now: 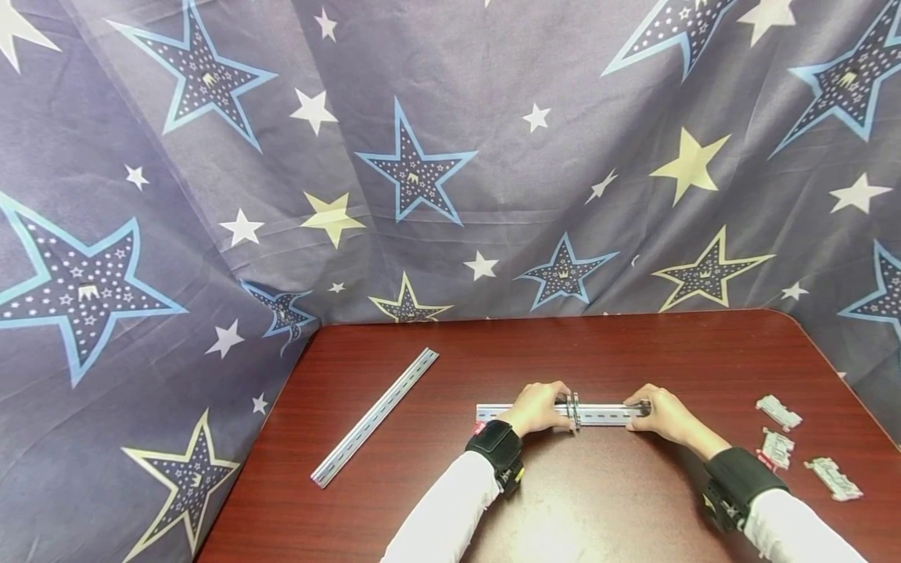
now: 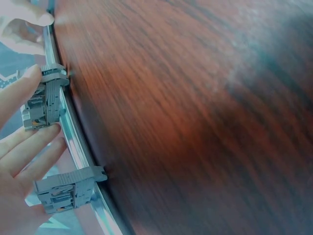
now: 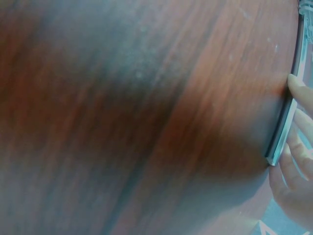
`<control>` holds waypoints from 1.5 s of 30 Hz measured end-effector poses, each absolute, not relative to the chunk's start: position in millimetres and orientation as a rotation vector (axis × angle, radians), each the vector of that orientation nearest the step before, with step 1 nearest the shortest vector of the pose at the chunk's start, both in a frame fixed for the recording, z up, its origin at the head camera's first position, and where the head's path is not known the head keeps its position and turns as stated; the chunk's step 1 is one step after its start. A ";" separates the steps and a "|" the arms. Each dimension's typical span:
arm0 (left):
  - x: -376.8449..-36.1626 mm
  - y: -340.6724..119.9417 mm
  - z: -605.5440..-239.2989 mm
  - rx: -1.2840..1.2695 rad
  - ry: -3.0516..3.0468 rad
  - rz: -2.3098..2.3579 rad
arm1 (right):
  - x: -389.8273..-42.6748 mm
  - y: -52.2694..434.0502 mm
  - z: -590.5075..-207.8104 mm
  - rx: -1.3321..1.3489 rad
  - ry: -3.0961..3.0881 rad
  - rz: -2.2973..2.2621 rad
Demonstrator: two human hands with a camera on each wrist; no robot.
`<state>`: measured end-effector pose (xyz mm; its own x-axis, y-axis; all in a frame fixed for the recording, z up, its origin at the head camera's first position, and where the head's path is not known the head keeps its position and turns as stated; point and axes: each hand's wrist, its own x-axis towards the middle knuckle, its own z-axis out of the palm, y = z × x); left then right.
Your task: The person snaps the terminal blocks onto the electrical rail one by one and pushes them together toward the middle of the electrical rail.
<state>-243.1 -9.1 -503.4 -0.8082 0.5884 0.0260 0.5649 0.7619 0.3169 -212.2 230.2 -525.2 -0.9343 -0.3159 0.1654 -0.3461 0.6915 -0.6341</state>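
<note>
A slotted metal DIN rail (image 1: pixel 604 415) lies crosswise on the table. My left hand (image 1: pixel 538 408) pinches a grey terminal block (image 2: pixel 43 105) seated on the rail, thumb on one side and fingers on the other. Under the palm in the left wrist view, a second terminal block (image 2: pixel 71 190) sits on the same rail, apart from the first. At the rail's right end, my right hand (image 1: pixel 662 417) grips its edges between thumb and fingers. The right wrist view shows the rail's end (image 3: pixel 277 152) beside the fingers of that hand.
Another slotted rail (image 1: pixel 375 417) lies slanted on the left of the brown table (image 1: pixel 338 367). To the right are three loose parts: an upper terminal block (image 1: pixel 778 412), a middle one (image 1: pixel 777 449) and a lower one (image 1: pixel 834 478). A star-patterned cloth (image 1: pixel 493 195) hangs behind.
</note>
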 end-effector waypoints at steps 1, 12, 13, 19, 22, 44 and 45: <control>-243.0 -8.7 -503.3 0.944 2.881 0.473 | -212.3 230.4 -525.3 0.558 -2.849 1.084; -238.0 -5.4 -499.1 0.963 2.917 0.321 | -213.9 231.0 -527.5 0.547 -2.849 1.078; -237.8 -5.2 -498.8 0.960 2.915 0.316 | -213.9 231.0 -527.6 0.547 -2.851 1.081; -238.9 -9.3 -495.3 0.952 2.909 0.296 | -213.7 230.9 -528.5 0.544 -2.852 1.085; -240.2 -15.3 -491.7 0.988 2.916 0.272 | -213.9 230.8 -529.3 0.549 -2.841 1.085; -243.0 -50.9 -486.1 0.952 2.893 0.335 | -213.8 230.5 -528.2 0.553 -2.842 1.079; -243.0 -51.8 -486.7 0.949 2.892 0.347 | -213.8 230.6 -527.9 0.557 -2.845 1.078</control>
